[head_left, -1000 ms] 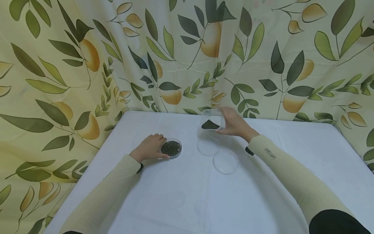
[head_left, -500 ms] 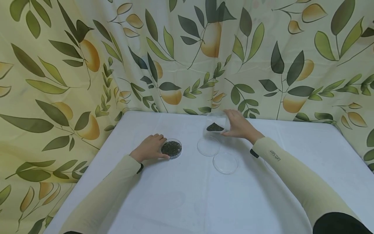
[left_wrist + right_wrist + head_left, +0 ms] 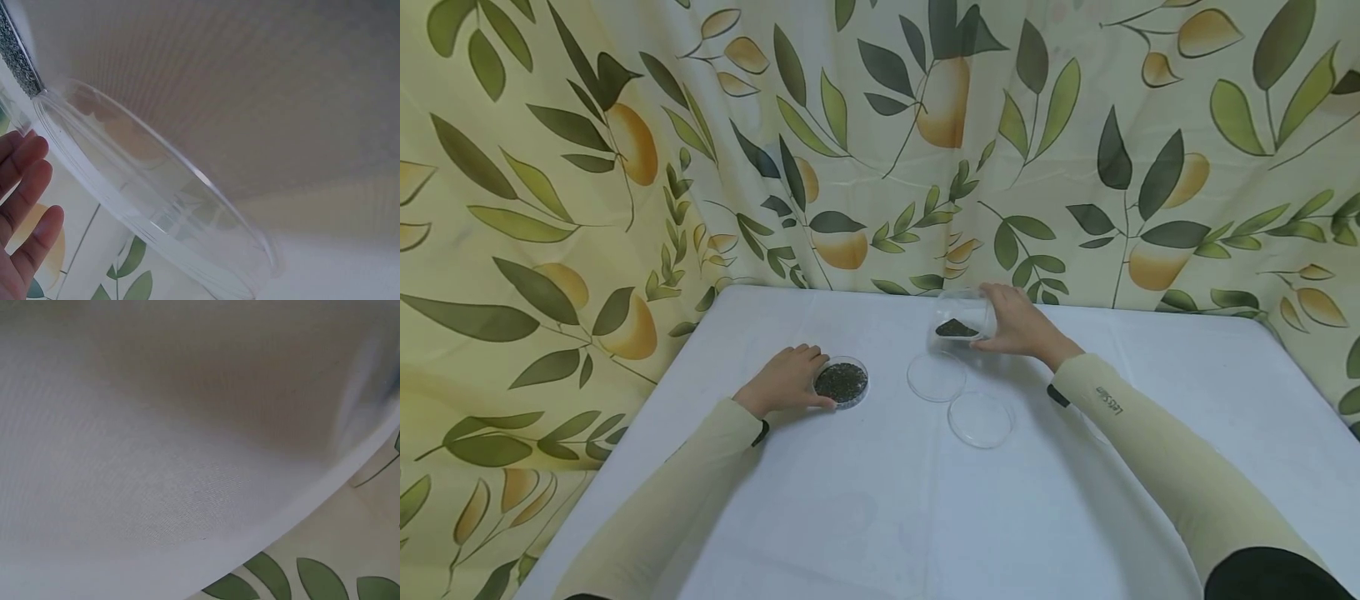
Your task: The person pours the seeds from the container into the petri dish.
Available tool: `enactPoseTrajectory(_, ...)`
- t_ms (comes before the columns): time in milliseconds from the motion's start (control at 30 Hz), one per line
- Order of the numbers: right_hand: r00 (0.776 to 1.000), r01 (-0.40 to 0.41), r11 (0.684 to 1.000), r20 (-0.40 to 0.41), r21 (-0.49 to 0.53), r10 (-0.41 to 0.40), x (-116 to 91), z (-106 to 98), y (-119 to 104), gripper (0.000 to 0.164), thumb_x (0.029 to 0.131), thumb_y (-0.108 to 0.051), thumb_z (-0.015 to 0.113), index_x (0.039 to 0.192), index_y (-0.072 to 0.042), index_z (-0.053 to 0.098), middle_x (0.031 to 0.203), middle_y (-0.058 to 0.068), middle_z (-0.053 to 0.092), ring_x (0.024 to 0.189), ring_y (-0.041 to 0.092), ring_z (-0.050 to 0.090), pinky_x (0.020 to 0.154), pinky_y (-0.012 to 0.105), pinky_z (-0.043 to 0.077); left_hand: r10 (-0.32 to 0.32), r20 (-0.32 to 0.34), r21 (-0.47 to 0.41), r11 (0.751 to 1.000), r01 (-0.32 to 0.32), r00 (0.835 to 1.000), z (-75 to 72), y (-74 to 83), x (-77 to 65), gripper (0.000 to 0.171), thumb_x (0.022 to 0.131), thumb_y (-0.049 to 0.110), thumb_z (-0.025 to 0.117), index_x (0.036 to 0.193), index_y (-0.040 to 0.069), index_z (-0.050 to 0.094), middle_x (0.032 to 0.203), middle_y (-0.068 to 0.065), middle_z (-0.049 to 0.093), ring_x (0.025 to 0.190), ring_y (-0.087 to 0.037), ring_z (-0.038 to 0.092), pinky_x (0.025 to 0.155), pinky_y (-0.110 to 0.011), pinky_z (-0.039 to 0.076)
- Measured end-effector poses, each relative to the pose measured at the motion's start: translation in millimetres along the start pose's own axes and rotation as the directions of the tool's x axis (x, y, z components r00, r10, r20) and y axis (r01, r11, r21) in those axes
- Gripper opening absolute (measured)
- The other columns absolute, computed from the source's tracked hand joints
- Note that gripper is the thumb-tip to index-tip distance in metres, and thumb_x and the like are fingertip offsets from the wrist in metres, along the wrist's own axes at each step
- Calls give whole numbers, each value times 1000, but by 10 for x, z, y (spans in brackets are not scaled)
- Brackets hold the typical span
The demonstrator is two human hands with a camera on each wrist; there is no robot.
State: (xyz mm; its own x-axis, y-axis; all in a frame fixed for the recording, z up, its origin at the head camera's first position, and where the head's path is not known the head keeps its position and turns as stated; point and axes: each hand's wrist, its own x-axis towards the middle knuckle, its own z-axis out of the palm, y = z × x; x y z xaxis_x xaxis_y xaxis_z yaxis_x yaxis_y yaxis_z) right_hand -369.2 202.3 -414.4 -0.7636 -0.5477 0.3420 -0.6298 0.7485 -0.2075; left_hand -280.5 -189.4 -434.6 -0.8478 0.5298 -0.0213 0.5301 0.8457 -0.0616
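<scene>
My left hand holds a round petri dish at its left side, thumb in front and fingers behind. Dark, speckled loose grains cover the dish's inside. Farther back on the right, my right hand grips a clear cup from its right side. A small peaked heap of dark grains lies low in the cup. In the left wrist view, a clear round dish fills the middle, and dark grains show at the upper left edge.
Two clear, round dishes or lids lie between the hands: one farther dish and one nearer dish. A white cloth covers the table. A leaf-patterned curtain hangs behind its back edge. The right wrist view shows mostly white cloth.
My right hand has moved a little right and down with the clear cup, then slowed. The left hand and its petri dish have stayed in place.
</scene>
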Motion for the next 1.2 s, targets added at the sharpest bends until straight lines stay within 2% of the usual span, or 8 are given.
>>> enactPoseTrajectory(233,996,-54,999,70,-9,54,3,-45,11,95,64,-39,81,132,10,37,132,31,46,124,43,42,104,60,27,10,-10,2,1000,-10,1000,15,-8,2,87,73,70,61,127,2,54,124,-13,58,114,-28,54,95,-44,46)
enactPoseTrajectory(433,991,-91,996,100,-15,92,0,-61,59,96,65,-41,81,133,11,37,135,30,44,127,42,40,104,60,26,6,-6,16,1000,-5,1000,22,-15,6,87,73,71,59,127,3,54,124,-13,58,114,-27,54,95,-43,46)
enactPoseTrajectory(867,971,-174,985,165,7,170,46,-78,156,95,63,-40,81,131,11,39,126,27,52,115,38,49,96,60,26,7,-6,19,1000,-6,1000,23,-17,2,86,74,69,60,127,2,54,124,-13,58,113,-28,54,94,-43,46)
enactPoseTrajectory(1200,943,-219,973,241,-68,229,63,-119,212,94,66,-47,78,130,10,39,120,25,56,113,41,52,99,64,25,6,-4,21,1000,-6,1000,24,-17,2,86,74,69,60,128,3,54,125,-13,57,114,-28,54,95,-43,46)
